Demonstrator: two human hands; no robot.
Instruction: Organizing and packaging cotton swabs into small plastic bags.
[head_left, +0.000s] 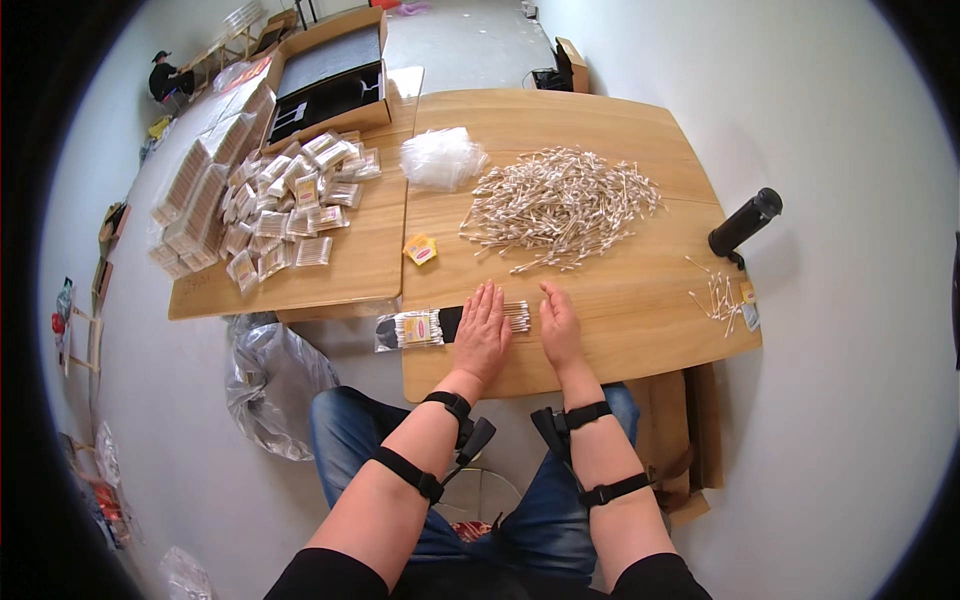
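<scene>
My left hand (483, 335) lies flat, fingers stretched, across a black strip (450, 322) and a row of cotton swabs (518, 317) near the table's front edge. The swab tips stick out past its right side. My right hand (560, 330) stands on its edge just right of those tips, fingers straight, palm toward them, with nothing in it. Left of my left hand, a clear bag (384, 336) holds swabs and a yellow card (418, 327); the strip reaches up to it. What lies under my left palm is hidden. A small stack of yellow cards (421, 250) sits farther back.
A large heap of loose swabs (560, 205) lies behind my hands, beside empty clear bags (440, 158). Filled swab packets (295, 205) cover the left table, near an open carton (330, 80). A black bottle (745, 225) and scattered swabs (718, 300) are at right.
</scene>
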